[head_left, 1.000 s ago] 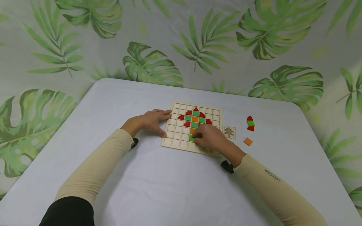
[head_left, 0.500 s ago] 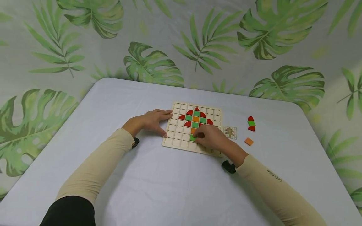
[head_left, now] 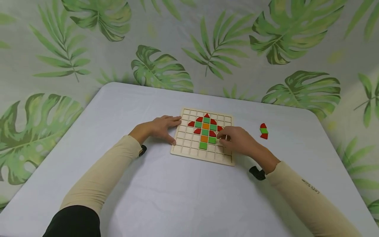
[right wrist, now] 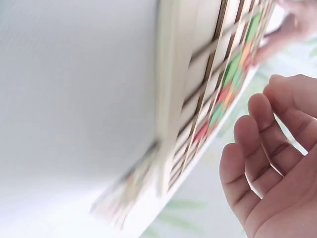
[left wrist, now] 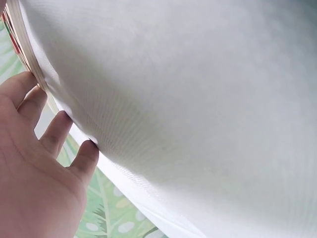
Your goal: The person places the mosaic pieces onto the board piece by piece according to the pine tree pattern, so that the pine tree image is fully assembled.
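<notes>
A wooden grid board [head_left: 186,144] lies on the table, with red, green and orange pieces set in its squares in a tree-like shape. My left hand [head_left: 161,127] touches the board's left edge, thumb and fingers spread apart. Over the right part of the board is my right hand [head_left: 241,141], fingers loosely bent, with nothing visible in them in the right wrist view. Just left of its fingertips lies a green square tile [head_left: 212,140]; another green tile [head_left: 203,145] ends the middle column. A small pattern card [right wrist: 129,188] lies beside the board, hidden under my right hand in the head view.
Two red pieces and a light green one [head_left: 264,131] lie together on the white tablecloth [head_left: 165,197], right of the board. A leaf-patterned cloth [head_left: 165,19] hangs behind the table.
My right hand has drawn back to the right from the lower green tile, uncovering the green tile beside it. It now hides the card and orange tile. My left hand stays in place.
</notes>
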Available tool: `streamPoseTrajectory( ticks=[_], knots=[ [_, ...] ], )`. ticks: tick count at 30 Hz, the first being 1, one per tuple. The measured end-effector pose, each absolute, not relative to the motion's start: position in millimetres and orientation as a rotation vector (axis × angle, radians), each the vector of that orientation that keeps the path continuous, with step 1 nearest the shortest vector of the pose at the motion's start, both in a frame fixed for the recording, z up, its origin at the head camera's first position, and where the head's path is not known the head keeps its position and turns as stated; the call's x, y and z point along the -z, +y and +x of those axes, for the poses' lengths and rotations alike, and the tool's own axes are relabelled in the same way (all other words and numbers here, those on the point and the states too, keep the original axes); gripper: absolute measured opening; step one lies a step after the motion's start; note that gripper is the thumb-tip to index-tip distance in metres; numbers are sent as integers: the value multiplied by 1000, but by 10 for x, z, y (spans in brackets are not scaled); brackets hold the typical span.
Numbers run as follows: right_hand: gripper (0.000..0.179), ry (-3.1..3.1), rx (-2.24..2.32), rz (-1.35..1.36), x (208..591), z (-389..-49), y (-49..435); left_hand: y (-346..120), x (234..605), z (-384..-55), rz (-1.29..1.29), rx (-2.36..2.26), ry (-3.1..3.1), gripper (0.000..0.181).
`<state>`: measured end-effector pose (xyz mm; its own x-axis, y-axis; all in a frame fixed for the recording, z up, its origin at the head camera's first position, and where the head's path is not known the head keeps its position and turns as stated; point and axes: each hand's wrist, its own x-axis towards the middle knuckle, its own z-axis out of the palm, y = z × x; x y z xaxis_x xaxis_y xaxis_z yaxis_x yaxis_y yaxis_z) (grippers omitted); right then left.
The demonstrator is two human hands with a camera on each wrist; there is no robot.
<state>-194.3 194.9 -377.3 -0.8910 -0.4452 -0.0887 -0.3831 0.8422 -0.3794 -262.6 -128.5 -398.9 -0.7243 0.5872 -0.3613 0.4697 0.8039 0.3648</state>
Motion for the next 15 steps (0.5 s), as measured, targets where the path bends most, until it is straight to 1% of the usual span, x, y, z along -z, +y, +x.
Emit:
streamPoseTrajectory(
  ticks=[8,11,15],
  knots=[
    [26,2967,508,-442,3769,-2115,2675,-1273,3970,-2623,778,-337,2517,99],
    [28,3036,508,-241,3805,-2143,2921,-1275,3973,-2627,771,-336,2519,99],
    [31,3067,534,128,3854,-2152,3166,-1274,3983,-2631,779,-340,2515,99]
  ],
)
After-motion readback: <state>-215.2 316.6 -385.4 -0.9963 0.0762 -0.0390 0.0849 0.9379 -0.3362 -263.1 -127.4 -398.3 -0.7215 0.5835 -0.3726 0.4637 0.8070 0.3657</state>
